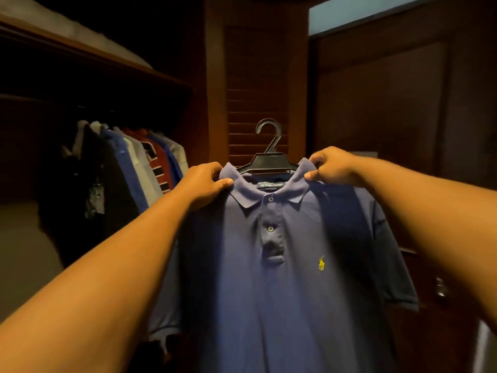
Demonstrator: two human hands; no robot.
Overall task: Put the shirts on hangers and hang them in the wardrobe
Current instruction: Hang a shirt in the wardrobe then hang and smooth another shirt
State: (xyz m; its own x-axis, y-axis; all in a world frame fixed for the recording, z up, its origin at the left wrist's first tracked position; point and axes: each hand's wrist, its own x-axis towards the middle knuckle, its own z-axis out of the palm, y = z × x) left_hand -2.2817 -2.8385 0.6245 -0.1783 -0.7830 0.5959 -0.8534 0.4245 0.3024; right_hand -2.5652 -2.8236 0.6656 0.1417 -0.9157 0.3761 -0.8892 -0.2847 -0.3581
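Both hands up front: left hand (204, 184) and right hand (332, 166) each pinch the blue polo shirt (282, 278) at its collar, fingers (227, 182) curled on fabric. Black hanger (267, 162) sits between them, hook upright. Hung shirts (134, 168) left of left hand.

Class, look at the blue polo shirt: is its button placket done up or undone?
Done up, as far as can be seen. On the blue polo shirt, both visible buttons sit fastened and the placket lies closed below the collar.

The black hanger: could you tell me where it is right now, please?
Centre of the head view: the black hanger sits inside the blue polo shirt collar, between left hand and right hand.
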